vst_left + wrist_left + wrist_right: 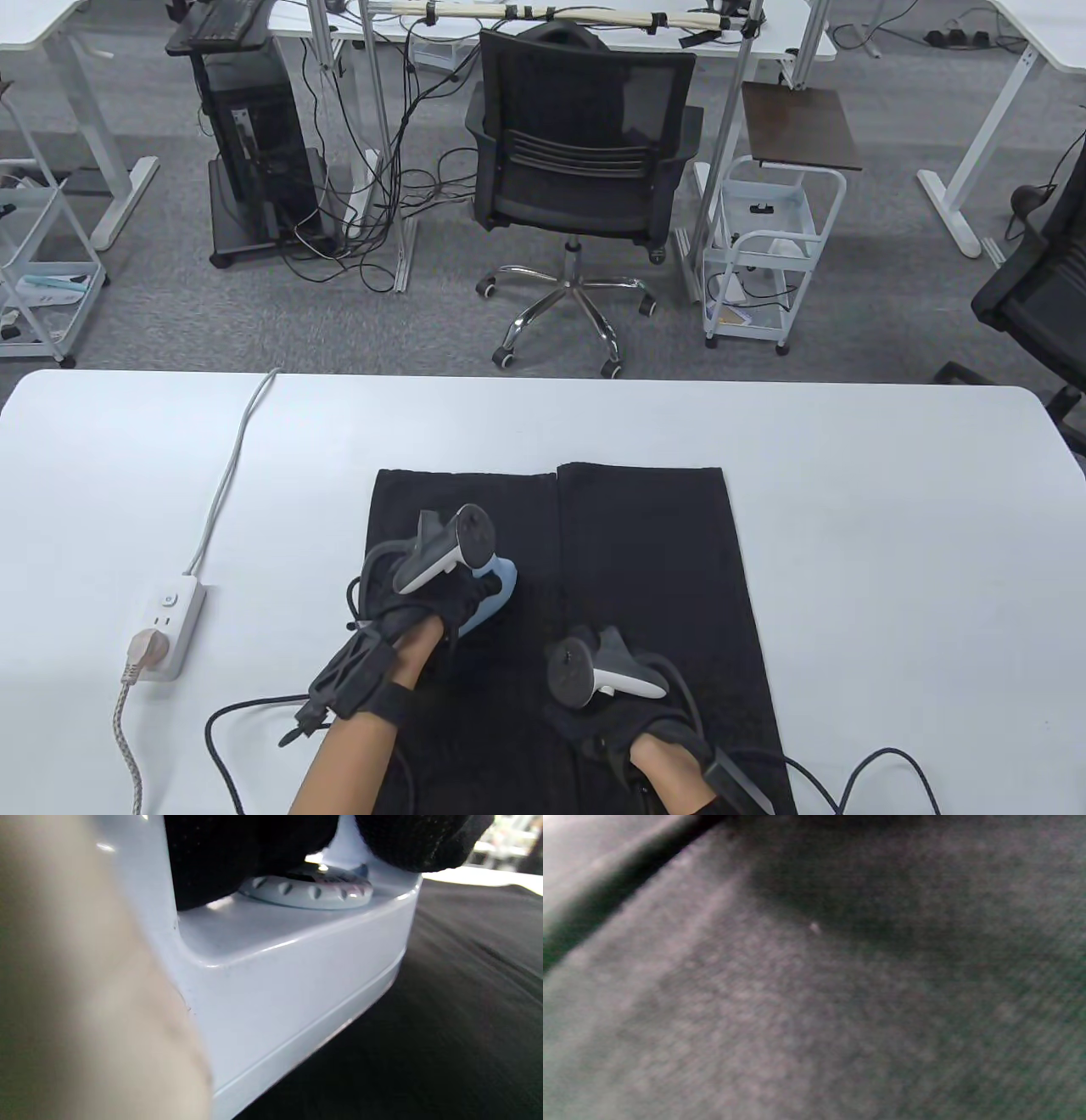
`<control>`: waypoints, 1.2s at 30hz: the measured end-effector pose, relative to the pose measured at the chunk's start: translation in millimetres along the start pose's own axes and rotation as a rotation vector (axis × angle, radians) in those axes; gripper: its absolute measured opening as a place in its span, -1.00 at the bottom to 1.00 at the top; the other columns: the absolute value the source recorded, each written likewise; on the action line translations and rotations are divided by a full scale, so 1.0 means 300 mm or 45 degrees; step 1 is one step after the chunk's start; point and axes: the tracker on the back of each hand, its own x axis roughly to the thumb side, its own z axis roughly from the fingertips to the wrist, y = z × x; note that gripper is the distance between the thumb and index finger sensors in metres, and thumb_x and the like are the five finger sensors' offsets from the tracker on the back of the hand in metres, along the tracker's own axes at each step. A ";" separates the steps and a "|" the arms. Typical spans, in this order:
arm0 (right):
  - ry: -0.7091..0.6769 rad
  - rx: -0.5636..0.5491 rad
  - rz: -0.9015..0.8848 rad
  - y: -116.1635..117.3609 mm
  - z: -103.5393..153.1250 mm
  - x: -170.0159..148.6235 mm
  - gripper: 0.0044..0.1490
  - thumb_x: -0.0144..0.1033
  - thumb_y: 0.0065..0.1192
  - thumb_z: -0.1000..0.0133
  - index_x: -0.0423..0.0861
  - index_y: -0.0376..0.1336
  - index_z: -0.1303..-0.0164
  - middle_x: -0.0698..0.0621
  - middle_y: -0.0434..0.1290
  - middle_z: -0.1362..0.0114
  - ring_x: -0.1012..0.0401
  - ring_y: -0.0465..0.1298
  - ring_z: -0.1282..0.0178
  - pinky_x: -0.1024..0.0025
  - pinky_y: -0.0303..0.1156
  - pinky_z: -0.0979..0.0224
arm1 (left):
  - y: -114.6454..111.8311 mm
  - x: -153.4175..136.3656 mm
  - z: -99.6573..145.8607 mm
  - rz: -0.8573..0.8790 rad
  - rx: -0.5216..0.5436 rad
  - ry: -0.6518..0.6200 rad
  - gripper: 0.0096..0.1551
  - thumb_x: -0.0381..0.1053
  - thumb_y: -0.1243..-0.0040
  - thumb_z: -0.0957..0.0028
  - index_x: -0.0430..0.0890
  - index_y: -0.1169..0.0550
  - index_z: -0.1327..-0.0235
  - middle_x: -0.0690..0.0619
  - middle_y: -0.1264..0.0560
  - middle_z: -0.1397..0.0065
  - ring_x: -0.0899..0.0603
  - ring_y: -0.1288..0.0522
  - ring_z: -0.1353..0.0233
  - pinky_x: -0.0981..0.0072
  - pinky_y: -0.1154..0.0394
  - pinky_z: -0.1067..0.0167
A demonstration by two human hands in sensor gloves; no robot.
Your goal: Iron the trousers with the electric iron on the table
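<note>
Your trousers (pixel 594 594) lie flat on the white table (pixel 891 526), their two leg hems pointing at the table's far edge, with a bare strip of tabletop between hems and edge. Wide bare tabletop runs on both sides of the trousers; on the left side sits a power strip (pixel 165 624) with a plug in it and a white cable (pixel 233 467) running off over the far edge. Beyond that edge stands an office chair (pixel 581 161).

Your left hand (pixel 424 607) covers most of the iron (pixel 492 594); only a pale blue end shows in the table view. In the left wrist view the iron's body (pixel 297 984) sits flat on the dark cloth, with a dial (pixel 309 891) under your gloved fingers (pixel 237 853), which curl round the handle above it.

The iron rests on the trousers' left leg. Your right hand (pixel 619 730) lies on the right leg, nearer you than the iron and apart from it. Whether its fingers are flat or curled cannot be told: the tracker (pixel 594 671) hides them, and the right wrist view is only blurred dark fabric (pixel 840 1005).
</note>
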 end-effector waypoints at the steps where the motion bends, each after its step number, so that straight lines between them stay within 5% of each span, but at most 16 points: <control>1: -0.004 -0.004 0.002 0.000 0.002 -0.004 -0.03 0.09 -0.39 -0.28 -0.08 -0.63 -0.60 -0.34 -0.69 -0.61 -0.39 -0.55 -0.53 -0.55 -0.36 -0.39 | -0.015 0.009 0.041 -0.015 -0.002 -0.038 -0.39 0.34 -0.21 0.06 -0.11 -0.51 0.03 0.12 -0.62 0.32 0.04 -0.65 0.27 -0.06 -0.58 -0.13; 10: -0.018 -0.005 0.005 -0.001 0.004 -0.011 -0.05 0.07 -0.38 -0.28 -0.06 -0.61 -0.60 -0.33 -0.68 -0.61 -0.38 -0.55 -0.53 -0.55 -0.36 -0.39 | -0.113 0.074 0.309 -0.111 -0.030 -0.344 -0.40 0.33 -0.22 0.06 -0.12 -0.51 0.04 0.11 -0.63 0.32 0.04 -0.65 0.28 -0.07 -0.58 -0.11; 15: -0.016 0.006 0.011 -0.001 0.003 -0.008 -0.04 0.07 -0.39 -0.29 -0.07 -0.62 -0.60 -0.34 -0.69 -0.61 -0.39 -0.55 -0.53 -0.55 -0.36 -0.39 | -0.107 0.065 0.290 -0.089 -0.029 -0.363 -0.40 0.33 -0.23 0.05 -0.12 -0.52 0.02 0.11 -0.63 0.32 0.04 -0.65 0.28 -0.06 -0.58 -0.12; 20: -0.009 0.013 0.021 -0.001 0.002 -0.003 -0.04 0.08 -0.40 -0.29 -0.08 -0.63 -0.59 -0.35 -0.69 -0.60 -0.40 -0.55 -0.53 -0.56 -0.35 -0.39 | -0.062 0.052 0.159 -0.070 -0.011 -0.265 -0.39 0.33 -0.23 0.04 -0.12 -0.51 0.00 0.11 -0.63 0.31 0.04 -0.65 0.27 -0.06 -0.58 -0.13; 30: -0.003 0.012 0.023 -0.001 0.000 0.002 -0.03 0.08 -0.40 -0.28 -0.10 -0.64 -0.60 -0.36 -0.69 -0.60 -0.41 -0.55 -0.53 -0.57 -0.35 -0.38 | 0.080 -0.033 -0.230 0.043 0.006 0.076 -0.39 0.34 -0.22 0.04 -0.11 -0.51 -0.01 0.13 -0.63 0.31 0.05 -0.65 0.27 -0.04 -0.58 -0.14; 36: -0.005 0.012 0.025 -0.001 -0.001 0.004 -0.03 0.08 -0.41 -0.29 -0.10 -0.64 -0.60 -0.37 -0.69 -0.60 -0.41 -0.55 -0.53 -0.57 -0.35 -0.38 | 0.117 -0.090 -0.323 0.091 0.014 0.197 -0.39 0.34 -0.22 0.04 -0.11 -0.51 0.00 0.13 -0.63 0.31 0.05 -0.65 0.27 -0.04 -0.58 -0.14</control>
